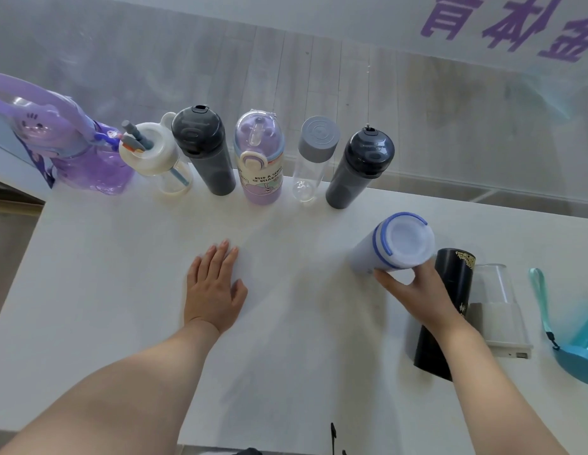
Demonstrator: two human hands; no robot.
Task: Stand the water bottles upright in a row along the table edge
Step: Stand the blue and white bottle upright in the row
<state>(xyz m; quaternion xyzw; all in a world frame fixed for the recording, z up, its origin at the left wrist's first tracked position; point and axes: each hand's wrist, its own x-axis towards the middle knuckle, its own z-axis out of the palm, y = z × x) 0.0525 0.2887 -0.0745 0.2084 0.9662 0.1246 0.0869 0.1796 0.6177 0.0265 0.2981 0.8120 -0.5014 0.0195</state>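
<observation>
Several bottles stand upright in a row along the far table edge: a purple cat bottle (89, 159), a white-lidded straw cup (154, 159), a dark grey bottle (207, 152), a lilac cartoon bottle (260, 165), a clear bottle with a grey cap (310, 159) and another dark grey bottle (358, 169). My right hand (414, 287) grips a frosted white bottle with a blue band (391, 244), tilted, to the right of the row. My left hand (217, 284) rests flat on the white table (121, 274), fingers straight.
Beside my right wrist a black bottle with gold print (450, 290) lies on the table. Right of it lies a clear bottle with a white base (499, 307). A teal bottle with a strap (575, 349) is at the right edge. Beyond the table edge is grey floor.
</observation>
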